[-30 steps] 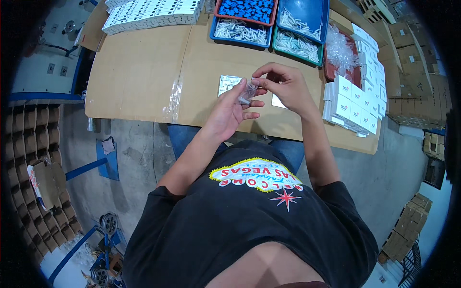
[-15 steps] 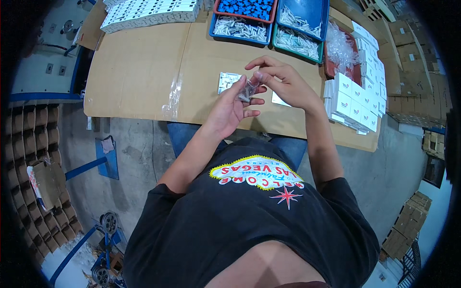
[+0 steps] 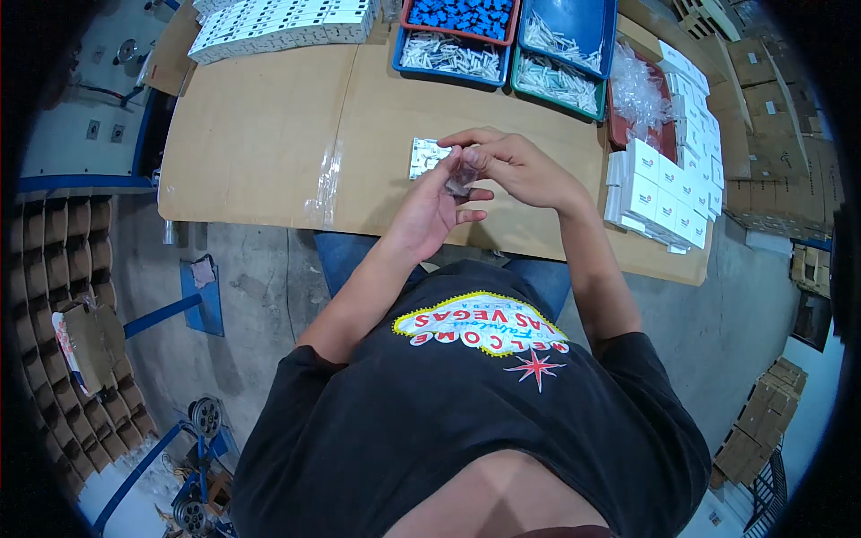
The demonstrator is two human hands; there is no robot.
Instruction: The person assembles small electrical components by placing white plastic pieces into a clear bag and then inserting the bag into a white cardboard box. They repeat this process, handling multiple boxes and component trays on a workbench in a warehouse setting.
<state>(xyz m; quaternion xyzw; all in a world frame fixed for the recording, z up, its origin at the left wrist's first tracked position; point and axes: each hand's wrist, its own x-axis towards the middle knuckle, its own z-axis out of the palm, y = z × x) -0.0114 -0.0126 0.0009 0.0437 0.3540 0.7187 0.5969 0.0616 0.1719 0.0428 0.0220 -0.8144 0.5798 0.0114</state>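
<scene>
Over the near edge of the surface (image 3: 260,134), the left hand (image 3: 430,206) and right hand (image 3: 534,172) pinch a clear bag (image 3: 461,181) together, likely not done. Boxes (image 3: 657,193) stack by the right edge. A card (image 3: 425,159) lies past the left hand; far-edge trays (image 3: 565,25) hold many bits (image 3: 558,87).

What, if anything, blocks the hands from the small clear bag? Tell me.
Nothing visible: the left hand holds the small clear bag, and the right hand is close at its upper end, exact contact unclear. The white printed card lies beyond the left hand, not in between.
</scene>
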